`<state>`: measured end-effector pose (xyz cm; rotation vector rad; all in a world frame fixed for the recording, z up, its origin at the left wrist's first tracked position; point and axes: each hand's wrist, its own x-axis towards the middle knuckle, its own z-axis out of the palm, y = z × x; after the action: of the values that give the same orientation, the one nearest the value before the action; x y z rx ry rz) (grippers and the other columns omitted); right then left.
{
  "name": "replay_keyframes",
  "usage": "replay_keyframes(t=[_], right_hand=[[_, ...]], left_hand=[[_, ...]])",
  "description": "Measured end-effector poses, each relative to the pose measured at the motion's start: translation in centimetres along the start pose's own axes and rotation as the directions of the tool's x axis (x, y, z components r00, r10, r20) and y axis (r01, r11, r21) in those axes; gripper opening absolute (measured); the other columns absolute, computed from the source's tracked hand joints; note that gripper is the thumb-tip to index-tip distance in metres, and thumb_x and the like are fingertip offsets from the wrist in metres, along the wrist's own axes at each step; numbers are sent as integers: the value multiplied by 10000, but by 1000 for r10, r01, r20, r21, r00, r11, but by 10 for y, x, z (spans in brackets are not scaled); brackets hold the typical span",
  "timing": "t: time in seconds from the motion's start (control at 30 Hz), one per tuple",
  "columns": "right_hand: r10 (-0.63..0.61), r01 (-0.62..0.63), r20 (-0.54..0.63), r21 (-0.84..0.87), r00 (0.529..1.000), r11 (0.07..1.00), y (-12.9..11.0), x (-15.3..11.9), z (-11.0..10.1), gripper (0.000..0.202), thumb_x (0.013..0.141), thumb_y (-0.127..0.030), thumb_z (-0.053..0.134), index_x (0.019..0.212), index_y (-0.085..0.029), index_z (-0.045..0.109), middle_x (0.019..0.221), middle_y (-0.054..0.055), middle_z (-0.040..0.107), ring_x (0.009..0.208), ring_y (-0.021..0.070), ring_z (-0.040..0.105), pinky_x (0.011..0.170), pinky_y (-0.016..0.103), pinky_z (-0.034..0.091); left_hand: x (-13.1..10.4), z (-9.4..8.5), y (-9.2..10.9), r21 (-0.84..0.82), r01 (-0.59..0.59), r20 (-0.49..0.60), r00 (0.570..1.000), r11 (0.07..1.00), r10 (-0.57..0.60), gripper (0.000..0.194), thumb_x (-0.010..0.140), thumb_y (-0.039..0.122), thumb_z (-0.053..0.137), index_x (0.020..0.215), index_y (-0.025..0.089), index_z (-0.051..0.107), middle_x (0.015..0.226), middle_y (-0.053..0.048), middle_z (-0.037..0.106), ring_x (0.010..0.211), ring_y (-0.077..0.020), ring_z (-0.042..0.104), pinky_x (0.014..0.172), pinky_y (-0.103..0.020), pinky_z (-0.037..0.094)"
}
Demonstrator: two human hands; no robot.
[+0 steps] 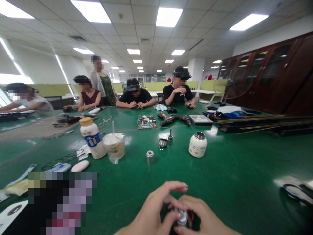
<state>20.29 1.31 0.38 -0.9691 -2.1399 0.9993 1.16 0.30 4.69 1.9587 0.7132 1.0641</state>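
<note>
At the bottom of the head view, my left hand (154,209) and my right hand (199,210) come together over the green table (137,182). Between their fingertips is a small, round, silvery part (182,217); the fingers hide much of it, so its kind is unclear. Fingers of both hands are closed on it, with the left index finger raised. Beyond them stand a short metal cylinder (150,157), a small steel piece with a ring (162,143) and a dark stepped fitting (170,135). An uncapped cream flask (198,146) with a printed face stands to their right.
Leftward are a yellow-capped bottle (93,138), a lidded cup with a straw (113,147) and a pink oval case (80,166). A circuit board (147,122) and power drills (168,120) lie farther back. Several people are around the far side; long thin rods (264,120) lie right.
</note>
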Motion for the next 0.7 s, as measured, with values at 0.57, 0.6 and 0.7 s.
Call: replay_keyframes(t=[0.57, 0.6, 0.7], right_hand=[[14, -14, 30, -6, 999, 1000, -7, -4, -7, 405, 727, -306, 725, 1121, -218, 694, 923, 60, 669, 763, 198, 604, 655, 269, 452], [0, -1, 24, 27, 1000, 1000, -8, -5, -8, 432, 722, -278, 715, 1148, -218, 674, 972, 70, 661, 780, 198, 607, 665, 271, 463], [53, -53, 3, 95, 999, 994, -11, -7, -7, 494, 688, -188, 693, 1174, -208, 600, 937, 47, 648, 733, 173, 603, 661, 261, 474]], left_hand=[[7, -20, -57, 206, 269, -159, 958, 941, -239, 641, 681, 20, 779, 1238, 246, 557, 1010, -16, 754, 952, -208, 695, 924, -375, 491], [7, -20, -56, 239, 273, -159, 958, 932, -240, 643, 679, 34, 796, 1237, 250, 559, 972, -8, 771, 987, -221, 683, 953, -397, 463], [9, -21, -50, 273, 281, -178, 955, 920, -239, 563, 692, 63, 814, 1177, 247, 595, 837, 20, 795, 942, -231, 693, 945, -411, 436]])
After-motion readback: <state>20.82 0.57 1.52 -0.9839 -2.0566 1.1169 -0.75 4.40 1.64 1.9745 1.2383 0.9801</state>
